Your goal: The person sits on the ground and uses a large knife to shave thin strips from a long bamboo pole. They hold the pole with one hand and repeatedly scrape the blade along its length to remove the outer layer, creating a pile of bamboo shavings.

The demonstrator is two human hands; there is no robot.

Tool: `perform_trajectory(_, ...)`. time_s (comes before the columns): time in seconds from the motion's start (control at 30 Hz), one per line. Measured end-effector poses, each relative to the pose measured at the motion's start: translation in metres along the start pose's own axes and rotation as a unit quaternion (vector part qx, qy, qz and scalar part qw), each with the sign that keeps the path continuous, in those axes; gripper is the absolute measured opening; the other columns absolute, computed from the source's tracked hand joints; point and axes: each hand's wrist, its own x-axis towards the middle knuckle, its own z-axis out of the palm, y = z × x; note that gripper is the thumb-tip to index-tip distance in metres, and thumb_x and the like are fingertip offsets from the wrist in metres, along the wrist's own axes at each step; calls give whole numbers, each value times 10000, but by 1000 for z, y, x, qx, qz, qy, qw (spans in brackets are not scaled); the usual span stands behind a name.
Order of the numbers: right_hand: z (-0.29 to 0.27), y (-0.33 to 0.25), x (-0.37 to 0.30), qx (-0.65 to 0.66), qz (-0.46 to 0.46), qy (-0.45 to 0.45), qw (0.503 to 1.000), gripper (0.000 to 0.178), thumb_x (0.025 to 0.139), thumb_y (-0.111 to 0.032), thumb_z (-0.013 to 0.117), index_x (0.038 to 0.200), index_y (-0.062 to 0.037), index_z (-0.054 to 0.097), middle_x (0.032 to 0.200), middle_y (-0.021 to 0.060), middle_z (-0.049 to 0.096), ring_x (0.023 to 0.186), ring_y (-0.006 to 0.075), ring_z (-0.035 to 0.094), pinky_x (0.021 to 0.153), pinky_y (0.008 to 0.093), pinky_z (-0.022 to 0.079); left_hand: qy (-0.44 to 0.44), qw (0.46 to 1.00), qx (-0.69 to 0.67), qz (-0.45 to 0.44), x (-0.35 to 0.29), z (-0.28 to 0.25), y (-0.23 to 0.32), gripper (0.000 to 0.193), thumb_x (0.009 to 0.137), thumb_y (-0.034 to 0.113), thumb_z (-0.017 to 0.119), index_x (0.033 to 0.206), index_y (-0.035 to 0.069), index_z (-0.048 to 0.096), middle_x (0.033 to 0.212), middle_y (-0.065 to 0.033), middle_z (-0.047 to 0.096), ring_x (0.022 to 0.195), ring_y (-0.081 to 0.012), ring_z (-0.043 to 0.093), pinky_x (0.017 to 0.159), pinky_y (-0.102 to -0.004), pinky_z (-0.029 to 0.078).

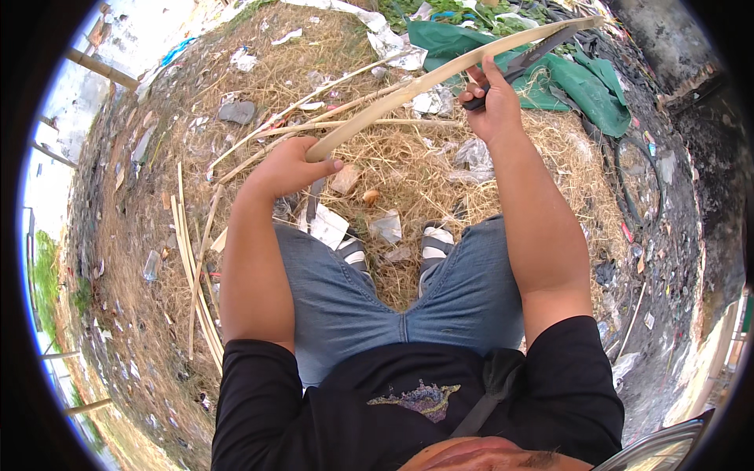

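A long, pale, flat strip [408,90], apparently split bamboo, slants from my left hand up to the far right. My left hand [292,167] is closed around its near end, the thumb stretched out along it. In my right hand [495,102], fingers wrap a black handle of a dark-bladed knife [542,49]. Its blade lies close along the strip's far part; whether it touches cannot be told. My right thumb or finger reaches up to the strip's lower edge. Beneath the left hand, a short dark strip [315,200] hangs down.
Several thin pale strips [192,275] lie on the ground at left, with more slender sticks [353,123] ahead. Green sheeting [601,98] is crumpled at far right. Dry straw, paper scraps and plastic litter surround my sandalled feet [436,243]. A dark wall [711,149] stands at right.
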Motion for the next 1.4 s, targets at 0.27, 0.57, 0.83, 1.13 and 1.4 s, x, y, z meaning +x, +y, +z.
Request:
perform_trajectory(0.27, -3, -1, 5, -8, -48, 130, 990, 178, 987, -188, 738, 977, -149, 564, 805, -20, 551, 593, 74, 448, 553, 296, 414, 193, 976, 78, 59, -8, 3, 16, 404, 839, 334, 827, 1114, 58, 719, 895, -141, 729, 858, -315, 709, 791, -451, 542)
perform_trajectory(0.57, -33, -25, 33, 47, -32, 276, 960, 132, 999, -181, 682, 1086, -100, 623, 913, 22, 596, 634, 102, 497, 544, 297, 441, 421, 852, 131, 283, -5, 7, 44, 315, 850, 261, 859, 1023, 54, 697, 824, -95, 683, 759, -219, 651, 728, -379, 528)
perform_trajectory(0.83, -42, -34, 31, 97, 17, 284, 954, 82, 1028, -186, 646, 1055, -119, 607, 915, -5, 640, 594, 52, 464, 537, 246, 425, 319, 875, -287, 225, -4, 9, 37, 625, 977, 495, 711, 1348, 16, 556, 1068, -83, 683, 893, -143, 669, 751, -276, 547)
perform_trajectory(1.13, -52, -18, 36, 48, 44, 211, 975, 147, 1003, -160, 678, 1122, -93, 624, 930, 45, 654, 619, 92, 470, 539, 300, 451, 500, 663, -496, 251, 8, -46, 109, 620, 1094, 567, 375, 1409, 33, 393, 1277, -196, 600, 1159, -321, 661, 934, -438, 578)
perform_trajectory(1.4, -42, -3, 13, -192, 206, 72, 957, 312, 1002, -360, 696, 968, -65, 602, 720, -23, 544, 524, 65, 435, 468, 260, 405, 603, 481, -534, 347, -35, -107, 132, 446, 1139, 447, 286, 1098, 63, 510, 691, -18, 401, 566, -151, 394, 551, -300, 416)
